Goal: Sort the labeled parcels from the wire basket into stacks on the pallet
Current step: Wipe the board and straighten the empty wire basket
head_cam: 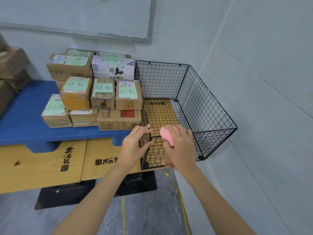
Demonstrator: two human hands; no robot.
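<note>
Several cardboard parcels with green handwritten labels [103, 88] stand stacked in rows on the blue pallet [25, 122]. To their right the black wire basket [208, 106] holds no parcels; only flat cardboard lines its floor. My left hand [135, 146] hovers at the basket's near left corner, fingers relaxed and extended. My right hand [179, 146] is in front of the basket's near side and grips a small pink object [167, 135].
Flattened yellow cardboard sheets [42, 165] with black print lie under the pallet's front. Yellow cables [179, 194] trail over the grey floor. Brown boxes [11, 68] stand at the far left. A whiteboard [84, 16] hangs above, and a white wall closes the right side.
</note>
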